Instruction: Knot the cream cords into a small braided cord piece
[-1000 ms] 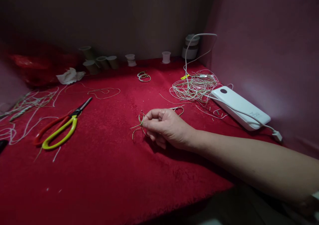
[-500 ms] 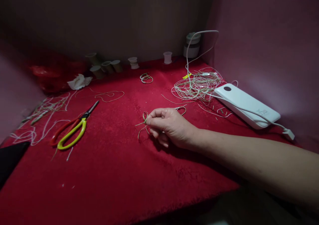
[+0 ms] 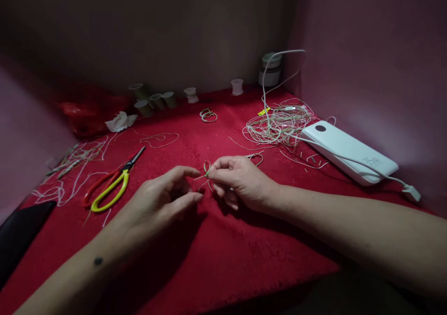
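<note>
My right hand (image 3: 240,181) rests on the red cloth (image 3: 195,259) and pinches a small knotted piece of pale cord (image 3: 206,170) between thumb and forefinger. The cord's loose ends hang down toward the cloth. My left hand (image 3: 164,201) lies just to the left of it, fingers apart and stretched toward the cord ends, with the fingertips a little short of the knot. Nothing shows in the left hand.
Scissors with red and yellow handles (image 3: 111,187) lie at the left. A tangle of cord (image 3: 279,122) and a white power bank (image 3: 349,150) with its cable sit at the right. Small spools (image 3: 157,101) line the back wall. Loose cord (image 3: 73,159) and a dark object (image 3: 21,233) lie far left.
My left hand has come into view from the lower left and reached toward the cord. My right hand keeps its pinch on the knotted cord.
</note>
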### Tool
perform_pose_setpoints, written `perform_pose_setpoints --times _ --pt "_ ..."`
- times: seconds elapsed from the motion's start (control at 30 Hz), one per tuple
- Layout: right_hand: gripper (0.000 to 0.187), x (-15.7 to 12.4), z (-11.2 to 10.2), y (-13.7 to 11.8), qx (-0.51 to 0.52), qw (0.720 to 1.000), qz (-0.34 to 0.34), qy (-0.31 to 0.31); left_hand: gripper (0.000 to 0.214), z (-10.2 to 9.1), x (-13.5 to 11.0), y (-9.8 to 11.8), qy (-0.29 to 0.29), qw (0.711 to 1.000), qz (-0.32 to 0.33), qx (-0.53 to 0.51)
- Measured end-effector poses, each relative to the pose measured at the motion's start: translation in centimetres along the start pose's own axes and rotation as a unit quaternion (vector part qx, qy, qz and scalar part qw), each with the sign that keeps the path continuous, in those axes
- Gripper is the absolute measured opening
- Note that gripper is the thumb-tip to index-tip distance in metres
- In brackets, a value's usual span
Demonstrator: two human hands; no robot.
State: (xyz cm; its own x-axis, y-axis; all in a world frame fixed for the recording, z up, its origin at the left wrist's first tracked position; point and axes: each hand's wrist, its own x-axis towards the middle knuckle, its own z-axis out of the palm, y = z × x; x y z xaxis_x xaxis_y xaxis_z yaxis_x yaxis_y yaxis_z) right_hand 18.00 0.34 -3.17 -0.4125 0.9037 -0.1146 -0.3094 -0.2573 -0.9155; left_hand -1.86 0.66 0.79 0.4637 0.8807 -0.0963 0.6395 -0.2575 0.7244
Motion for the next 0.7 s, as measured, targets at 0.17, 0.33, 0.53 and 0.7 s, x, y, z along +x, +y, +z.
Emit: perform_pose_setpoints --times 0.17,0.33,0.53,0.7 --pt "0.012 0.0 0.1 0.0 0.002 1.000 0.001 -0.007 0.019 1.2 0.9 0.6 0.026 0.997 0.037 0.068" --pt "0.014 -0.2 0.1 -0.2 -0.009 1.000 0.013 0.000 0.018 0.2 0.3 -0.7 0.113 0.980 0.048 0.158" --pt "0.012 -0.2 0.2 -0.3 -0.006 1.000 0.019 0.003 0.018 -0.5 0.3 -0.9 0.161 0.973 0.041 0.160" --pt "0.010 -0.2 0.2 -0.3 0.000 1.000 0.022 0.005 0.015 -1.4 0.4 -0.8 0.211 0.965 -0.017 0.156"
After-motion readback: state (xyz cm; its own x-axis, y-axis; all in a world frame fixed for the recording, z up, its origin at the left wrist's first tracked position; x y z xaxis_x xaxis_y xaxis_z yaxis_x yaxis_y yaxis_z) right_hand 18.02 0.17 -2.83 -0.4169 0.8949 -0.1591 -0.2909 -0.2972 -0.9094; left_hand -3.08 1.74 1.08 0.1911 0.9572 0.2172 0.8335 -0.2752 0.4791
